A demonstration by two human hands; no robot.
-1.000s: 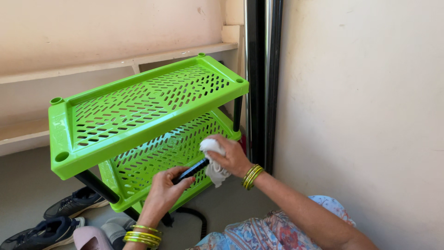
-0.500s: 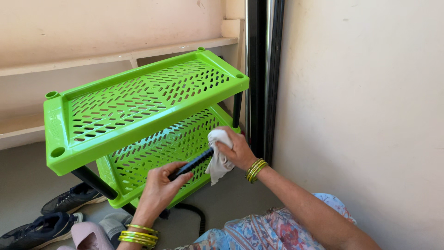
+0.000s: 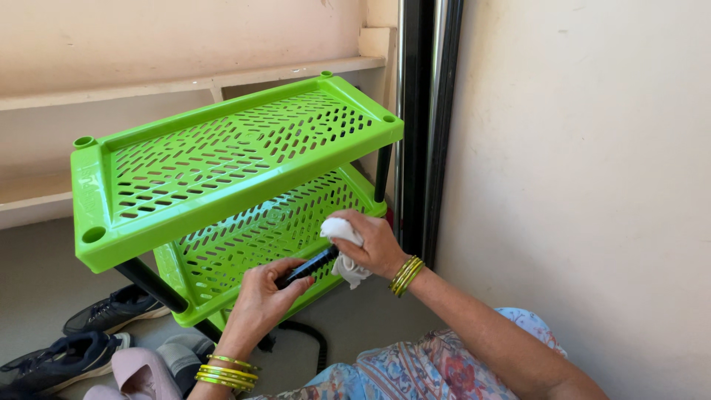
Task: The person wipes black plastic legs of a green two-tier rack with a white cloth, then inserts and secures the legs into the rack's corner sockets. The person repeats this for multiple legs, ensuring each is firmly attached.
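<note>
Left hand (image 3: 261, 300) has its grip round a black rack leg (image 3: 307, 267); right hand (image 3: 374, 244) pinches a white cloth (image 3: 342, 248) on it, tight by the green rack's (image 3: 222, 159) lower edge. Open floor (image 3: 355, 326) at 6 o'clock.

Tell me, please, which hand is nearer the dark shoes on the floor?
Left. The left hand grips the black tube above the dark shoes; the right hand is farther right.
</note>
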